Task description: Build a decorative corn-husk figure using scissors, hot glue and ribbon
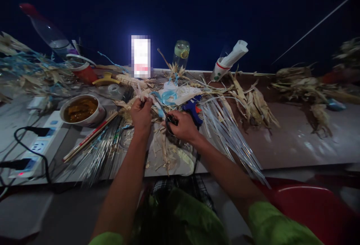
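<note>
My left hand (141,115) is closed in a pinch on a pale strip of corn husk (137,92) that sticks up past the fingertips. Black-handled scissors (169,122) are in my right hand (183,125), their blades pointing up and left toward the left hand. Whether the blades touch the husk I cannot tell. Just beyond the hands lie a light-blue ribbon (168,97) and more dry husks (188,94). A blue glue gun (192,110) with an orange trigger rests right of the scissors. Husk scraps (163,151) cover the table below the hands.
On the left stand a bowl of brown liquid (82,110), a power strip (42,143) with cables and a bundle of thin wires (104,155). Clear sticks (230,136) lie to the right. A lit phone (141,55), a jar (181,53) and a paper cup (220,69) stand behind.
</note>
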`<state>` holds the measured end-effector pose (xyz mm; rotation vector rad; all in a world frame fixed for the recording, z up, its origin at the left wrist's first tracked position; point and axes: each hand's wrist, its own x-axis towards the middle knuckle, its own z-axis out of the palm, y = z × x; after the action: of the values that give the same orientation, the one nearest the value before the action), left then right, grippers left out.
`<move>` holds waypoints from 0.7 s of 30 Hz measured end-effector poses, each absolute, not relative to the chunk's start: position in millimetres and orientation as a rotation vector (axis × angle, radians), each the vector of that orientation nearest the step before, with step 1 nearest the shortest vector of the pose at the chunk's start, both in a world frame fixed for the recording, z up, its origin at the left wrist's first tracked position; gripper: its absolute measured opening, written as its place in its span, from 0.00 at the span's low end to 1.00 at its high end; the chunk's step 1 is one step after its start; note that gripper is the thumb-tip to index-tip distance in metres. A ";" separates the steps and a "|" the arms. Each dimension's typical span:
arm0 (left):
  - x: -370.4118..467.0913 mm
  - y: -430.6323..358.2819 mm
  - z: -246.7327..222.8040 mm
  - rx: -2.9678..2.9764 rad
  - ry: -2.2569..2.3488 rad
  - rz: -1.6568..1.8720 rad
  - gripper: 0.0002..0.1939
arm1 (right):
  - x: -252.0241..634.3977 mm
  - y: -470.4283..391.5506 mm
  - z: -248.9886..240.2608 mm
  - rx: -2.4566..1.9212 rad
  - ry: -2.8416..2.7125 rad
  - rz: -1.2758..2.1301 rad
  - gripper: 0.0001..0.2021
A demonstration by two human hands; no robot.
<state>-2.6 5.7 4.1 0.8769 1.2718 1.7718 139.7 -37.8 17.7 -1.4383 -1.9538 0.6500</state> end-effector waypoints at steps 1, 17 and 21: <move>-2.9 5.7 3.7 0.873 1.272 1.768 0.09 | 139.7 -37.7 17.3 -1.439 -1.955 0.653 0.19; 3.0 1.3 12.4 0.756 1.188 1.755 0.10 | 155.7 -22.2 21.1 -1.806 -1.883 0.695 0.28; 3.8 -1.8 15.1 0.747 1.151 1.704 0.11 | 153.7 -23.5 23.9 -1.841 -2.003 0.679 0.25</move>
<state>3.8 -1.8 15.1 0.7467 1.1511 1.7043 153.7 -23.5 23.9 -1.8411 -2.0028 0.6793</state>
